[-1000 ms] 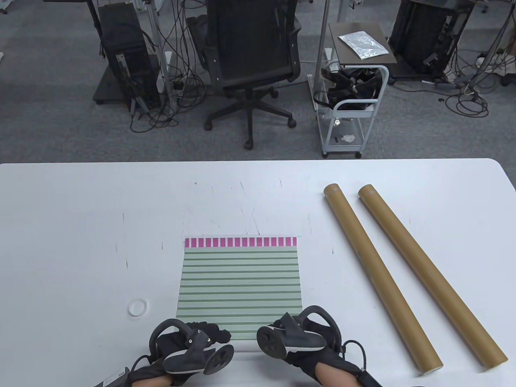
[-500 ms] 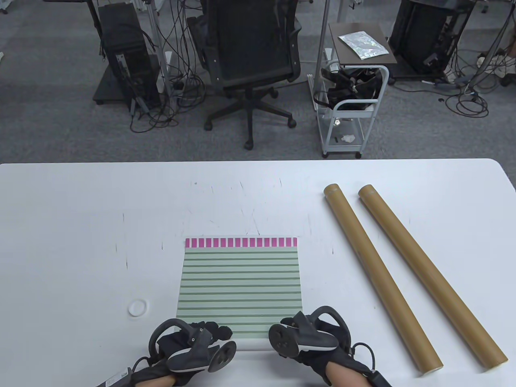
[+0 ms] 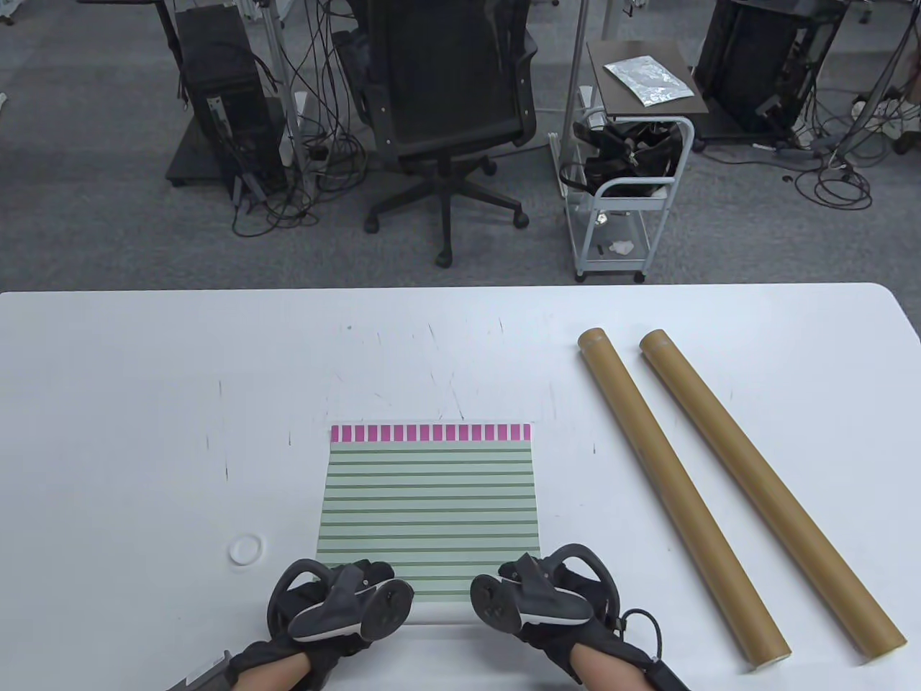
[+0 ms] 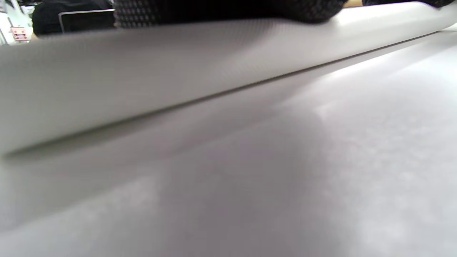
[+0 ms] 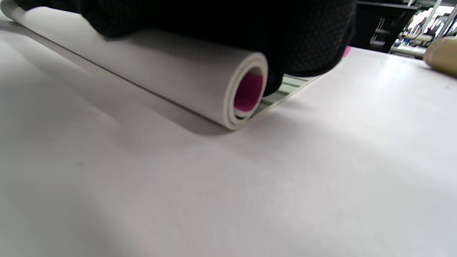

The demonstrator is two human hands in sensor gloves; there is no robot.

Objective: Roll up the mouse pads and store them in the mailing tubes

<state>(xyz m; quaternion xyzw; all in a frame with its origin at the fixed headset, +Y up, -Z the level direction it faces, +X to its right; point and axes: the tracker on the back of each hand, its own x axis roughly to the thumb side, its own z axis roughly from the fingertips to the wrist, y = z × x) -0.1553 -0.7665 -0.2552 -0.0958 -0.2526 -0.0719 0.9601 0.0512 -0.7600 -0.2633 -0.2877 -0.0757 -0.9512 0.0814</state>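
A green-striped mouse pad [image 3: 428, 504] with a pink band along its far edge lies flat on the white table [image 3: 144, 396]. Its near edge is wound into a pale roll [image 3: 440, 612]; the pink inside shows at the roll's end [image 5: 246, 92]. My left hand [image 3: 375, 574] grips the left part of the roll [image 4: 142, 78], its fingers [image 4: 214, 10] draped over the top. My right hand [image 3: 508, 571] curls its fingers [image 5: 250, 28] over the right end. Two brown mailing tubes [image 3: 676, 489] [image 3: 770, 489] lie slanted to the right, apart from both hands.
A small white ring [image 3: 246, 550] lies on the table left of the pad. Beyond the far edge stand an office chair [image 3: 446, 108], a wheeled cart [image 3: 633, 180] and computer racks with cables. One tube's end [image 5: 442, 55] shows in the right wrist view.
Both hands have crept a little away from me along the pad, and the roll has advanced slightly over the stripes. The right hand shifted sideways and back. The tubes have not moved.
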